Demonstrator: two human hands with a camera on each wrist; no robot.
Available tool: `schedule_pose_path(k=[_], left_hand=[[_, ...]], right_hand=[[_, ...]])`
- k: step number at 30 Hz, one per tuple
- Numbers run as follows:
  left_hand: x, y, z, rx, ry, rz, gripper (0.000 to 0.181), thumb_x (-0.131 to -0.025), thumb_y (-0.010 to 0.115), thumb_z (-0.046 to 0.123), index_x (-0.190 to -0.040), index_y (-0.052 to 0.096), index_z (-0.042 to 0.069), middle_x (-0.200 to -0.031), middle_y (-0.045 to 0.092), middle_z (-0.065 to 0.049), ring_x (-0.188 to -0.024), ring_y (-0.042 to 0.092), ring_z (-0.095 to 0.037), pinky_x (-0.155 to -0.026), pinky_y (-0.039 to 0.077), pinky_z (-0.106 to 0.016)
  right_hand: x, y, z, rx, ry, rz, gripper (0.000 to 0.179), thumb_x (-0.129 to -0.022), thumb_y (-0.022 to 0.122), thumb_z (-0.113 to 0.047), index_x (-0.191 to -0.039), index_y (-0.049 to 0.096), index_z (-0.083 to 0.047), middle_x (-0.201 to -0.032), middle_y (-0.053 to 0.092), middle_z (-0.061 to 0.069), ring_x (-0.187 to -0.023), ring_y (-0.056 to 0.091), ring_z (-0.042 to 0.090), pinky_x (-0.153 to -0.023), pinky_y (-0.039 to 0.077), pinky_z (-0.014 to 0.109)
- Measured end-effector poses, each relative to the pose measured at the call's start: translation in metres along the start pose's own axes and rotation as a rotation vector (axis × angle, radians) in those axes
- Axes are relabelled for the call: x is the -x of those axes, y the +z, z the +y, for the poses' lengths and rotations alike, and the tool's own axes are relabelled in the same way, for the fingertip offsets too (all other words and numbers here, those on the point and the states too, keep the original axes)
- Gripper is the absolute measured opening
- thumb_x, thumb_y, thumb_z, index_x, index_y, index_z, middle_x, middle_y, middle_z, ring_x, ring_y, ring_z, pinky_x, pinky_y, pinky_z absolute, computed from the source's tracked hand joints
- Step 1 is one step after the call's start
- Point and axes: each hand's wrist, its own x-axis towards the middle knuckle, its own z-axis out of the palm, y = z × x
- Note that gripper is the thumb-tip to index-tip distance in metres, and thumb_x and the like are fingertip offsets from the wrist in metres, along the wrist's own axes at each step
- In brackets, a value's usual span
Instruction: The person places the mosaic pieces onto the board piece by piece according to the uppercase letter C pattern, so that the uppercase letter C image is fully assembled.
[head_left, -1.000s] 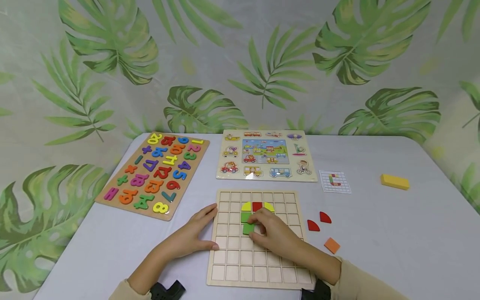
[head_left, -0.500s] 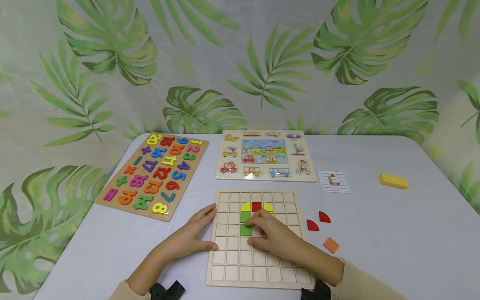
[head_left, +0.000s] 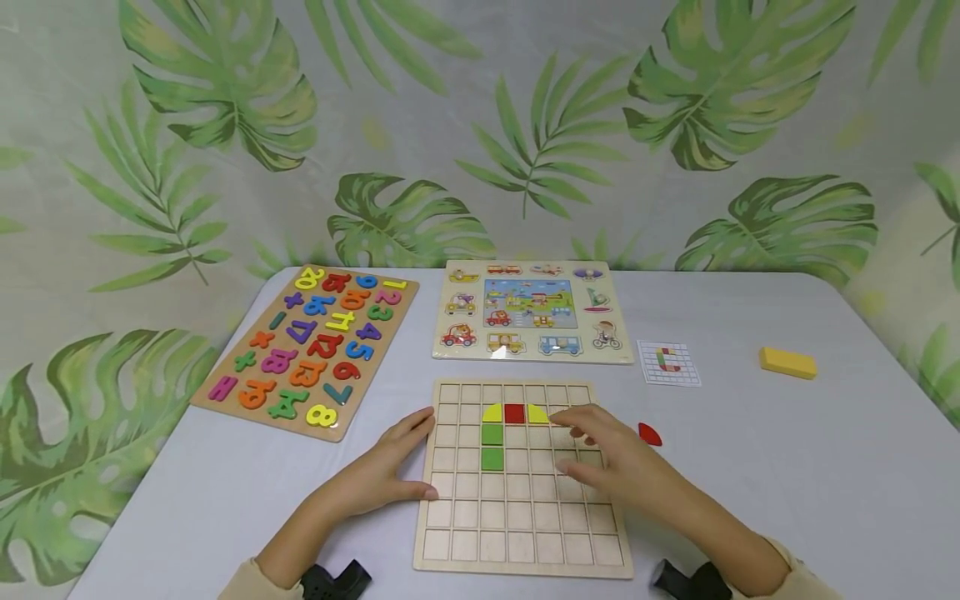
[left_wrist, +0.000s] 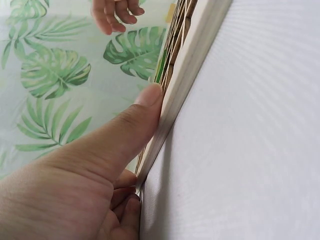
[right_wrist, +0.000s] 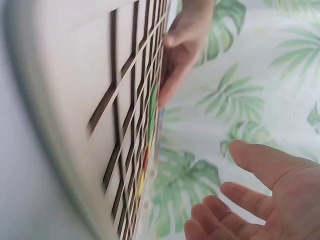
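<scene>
A light wooden grid board (head_left: 491, 546) lies on the white-covered table. Two yellow quarter-circle pieces (head_left: 492, 413) sit in one row of its cells, with a red square (head_left: 514, 413) between them. Two green squares (head_left: 492, 458) fill the cells under the left yellow piece. My left hand (head_left: 386, 467) rests along the board's left edge, its thumb and fingers spread and touching the rim. Over the board's right side hovers my right hand (head_left: 618, 458), fingers parted and holding nothing. A red quarter-circle (head_left: 650, 434) lies on the cloth just beyond it.
At the back left lies a number puzzle board (head_left: 307, 350). A vehicle picture puzzle (head_left: 532, 310) stands behind the grid. To its right are a small pattern card (head_left: 669, 364) and a yellow block (head_left: 788, 362).
My right hand has left the lower green square, which now sits in its cell, and moved right. Its arm now hides one red quarter-circle and the orange square. My left hand stays put.
</scene>
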Motion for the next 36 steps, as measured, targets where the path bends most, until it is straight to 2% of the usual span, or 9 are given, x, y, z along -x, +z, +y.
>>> schedule_pose_path(k=[3, 7, 15, 19, 22, 25, 29, 32, 36], left_hand=[[0.000, 0.000, 0.000, -0.003, 0.003, -0.001, 0.095, -0.070, 0.070, 0.047, -0.143, 0.022, 0.009, -0.149, 0.011, -0.002, -0.133, 0.008, -0.021, -0.104, 0.018, -0.043], [0.000, 0.000, 0.001, -0.003, 0.003, -0.006, 0.095, -0.070, 0.070, 0.046, -0.143, 0.022, 0.009, -0.149, 0.011, -0.002, -0.133, 0.008, -0.021, -0.104, 0.018, -0.043], [0.000, 0.000, 0.001, -0.001, -0.007, -0.003, 0.095, -0.070, 0.070, 0.046, -0.143, 0.022, 0.009, -0.149, 0.011, -0.002, -0.133, 0.009, -0.022, -0.104, 0.018, -0.044], [0.000, 0.001, 0.000, -0.001, -0.010, -0.002, 0.095, -0.070, 0.070, 0.047, -0.143, 0.022, 0.009, -0.149, 0.011, -0.001, -0.133, 0.008, -0.022, -0.104, 0.018, -0.044], [0.000, 0.000, -0.001, 0.000, -0.004, 0.000, 0.095, -0.070, 0.070, 0.047, -0.143, 0.022, 0.009, -0.149, 0.011, -0.002, -0.133, 0.009, -0.022, -0.104, 0.018, -0.044], [0.000, 0.000, 0.000, -0.003, 0.000, 0.001, 0.095, -0.070, 0.070, 0.047, -0.143, 0.022, 0.009, -0.149, 0.012, -0.002, -0.133, 0.009, -0.022, -0.104, 0.018, -0.044], [-0.001, 0.000, 0.001, -0.008, 0.001, 0.000, 0.096, -0.070, 0.070, 0.047, -0.143, 0.022, 0.009, -0.149, 0.012, -0.002, -0.133, 0.009, -0.021, -0.104, 0.018, -0.043], [-0.001, -0.001, 0.001, -0.009, 0.001, 0.001, 0.096, -0.069, 0.071, 0.046, -0.143, 0.023, 0.009, -0.149, 0.012, -0.002, -0.133, 0.009, -0.021, -0.104, 0.018, -0.044], [-0.001, -0.001, 0.002, -0.004, -0.001, 0.000, 0.095, -0.070, 0.071, 0.045, -0.143, 0.023, 0.008, -0.149, 0.012, -0.002, -0.133, 0.009, -0.021, -0.104, 0.018, -0.043]], right_hand=[[0.009, -0.011, 0.012, 0.049, 0.012, 0.066, 0.047, -0.079, 0.070, -0.026, -0.121, 0.052, -0.016, -0.113, 0.052, -0.003, -0.093, 0.053, 0.018, -0.072, 0.048, 0.034], [0.021, -0.020, 0.034, 0.103, 0.037, 0.113, 0.043, -0.079, 0.070, -0.023, -0.117, 0.055, -0.013, -0.109, 0.054, -0.003, -0.089, 0.053, 0.016, -0.073, 0.048, 0.032], [0.031, -0.018, 0.066, 0.160, 0.085, 0.128, 0.036, -0.075, 0.073, -0.019, -0.107, 0.060, -0.009, -0.097, 0.056, -0.004, -0.084, 0.050, 0.012, -0.074, 0.047, 0.029], [0.029, -0.012, 0.073, 0.176, 0.138, 0.104, 0.030, -0.076, 0.072, -0.025, -0.102, 0.062, -0.013, -0.098, 0.054, -0.006, -0.086, 0.049, 0.010, -0.076, 0.046, 0.030], [0.028, -0.009, 0.074, 0.196, 0.143, 0.110, 0.025, -0.077, 0.071, -0.026, -0.097, 0.062, -0.015, -0.097, 0.053, -0.007, -0.086, 0.049, 0.009, -0.075, 0.045, 0.030], [0.028, -0.008, 0.073, 0.218, 0.111, 0.139, 0.023, -0.077, 0.072, -0.023, -0.096, 0.062, -0.014, -0.095, 0.053, -0.007, -0.083, 0.049, 0.009, -0.072, 0.045, 0.028], [0.028, -0.010, 0.067, 0.204, 0.066, 0.183, 0.028, -0.076, 0.072, -0.018, -0.101, 0.061, -0.013, -0.090, 0.055, -0.008, -0.077, 0.049, 0.007, -0.067, 0.045, 0.024], [0.027, -0.011, 0.062, 0.142, 0.014, 0.210, 0.032, -0.076, 0.072, -0.010, -0.105, 0.060, -0.011, -0.091, 0.057, -0.008, -0.074, 0.051, 0.006, -0.063, 0.047, 0.021], [0.024, -0.010, 0.055, 0.006, -0.060, 0.217, 0.035, -0.074, 0.070, 0.003, -0.106, 0.060, -0.007, -0.097, 0.059, -0.004, -0.075, 0.057, 0.006, -0.065, 0.049, 0.021]])
